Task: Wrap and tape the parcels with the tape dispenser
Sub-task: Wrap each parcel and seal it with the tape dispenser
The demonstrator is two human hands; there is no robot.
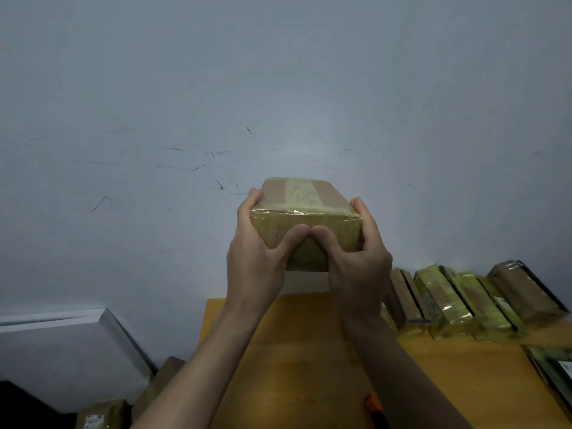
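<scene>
Both hands up in front of the wall (278,88), holding one parcel (305,201) in the air above the far edge of the orange-brown table (309,351). Parcel is a cardboard box, near end wrapped in glossy yellowish tape, a paler strip running across its top face. Left hand (257,252) grips the left side, fingers curled round the far edge, thumb pressed flat on the near face. Right hand (356,261) mirrors it on the right side, fingers wrapped over the upper right corner, thumb on the near face. The two thumb tips touch at the middle of that face. Parcel tilts slightly, top face visible, clear of the table surface. To the right, against the wall, a row of wrapped parcels (464,298) stands leaning on the table, most in the same yellow tape, some plain brown. An orange object (373,404) shows at the bottom edge beside the right forearm; too cut off to identify. Lower left, below table level, more boxes (102,414) and a grey-white panel (71,345) leaning at the wall.
</scene>
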